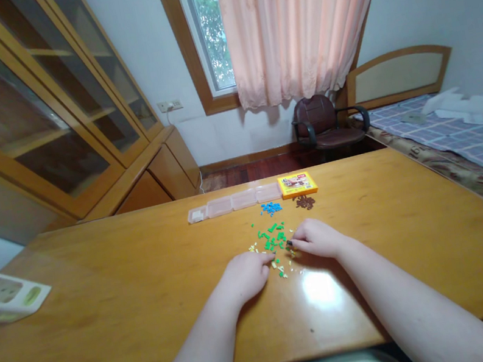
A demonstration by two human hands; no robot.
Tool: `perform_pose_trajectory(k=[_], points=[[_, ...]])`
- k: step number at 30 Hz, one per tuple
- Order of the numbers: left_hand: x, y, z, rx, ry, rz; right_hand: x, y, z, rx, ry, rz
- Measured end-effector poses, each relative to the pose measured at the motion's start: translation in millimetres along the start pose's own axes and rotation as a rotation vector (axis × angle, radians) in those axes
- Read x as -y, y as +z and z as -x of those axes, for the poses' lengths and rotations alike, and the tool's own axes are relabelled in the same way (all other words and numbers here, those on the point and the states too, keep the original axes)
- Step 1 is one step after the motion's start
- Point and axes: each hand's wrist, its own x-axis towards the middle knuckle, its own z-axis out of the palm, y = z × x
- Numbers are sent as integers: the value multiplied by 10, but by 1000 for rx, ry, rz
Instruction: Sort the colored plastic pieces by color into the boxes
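Green plastic building bricks (pixel 274 237), small and loose, lie in a scattered group on the wooden table. Pale cream-yellow bricks (pixel 280 270) are mixed in along the near side and edges. My left hand (pixel 245 274) rests at the left of this group, index finger stretched out to the bricks and the other fingers curled under. From the right, my right hand (pixel 319 237) reaches in with its index finger extended among the pieces. A small dark spot shows at that fingertip; I cannot tell whether it is a piece or a nail. Neither hand visibly grips a brick.
Behind the group lie a pile of blue bricks (pixel 271 207) and a pile of brown bricks (pixel 305 202). A yellow box (pixel 297 184) and a row of clear plastic trays (pixel 232 203) stand beyond. A white power strip (pixel 5 293) is at the left.
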Motion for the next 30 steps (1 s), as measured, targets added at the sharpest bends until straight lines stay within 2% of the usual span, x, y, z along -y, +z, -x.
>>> perform_pose_trajectory(k=[4, 9, 14, 16, 19, 25, 30], points=[[-5, 18, 0, 18, 7, -5, -21, 20, -1, 31, 1, -4], [-31, 17, -14, 12, -63, -36, -13, 49, 3, 13, 4, -37], [-19, -4, -41, -10, -87, -28, 92, 78, 11, 72, -188, -121], [-15, -16, -46, -9, -69, -16, 147, 102, 8, 85, -236, -111], [-22, -43, -28, 17, -9, 9, 186, 120, -1, 74, -226, -29], [-68, -82, 89, 108, 261, 106, 111, 93, -3, 11, -175, -25], [-63, -84, 125, 145, 219, 75, 133, 127, 7, 42, -215, -106]])
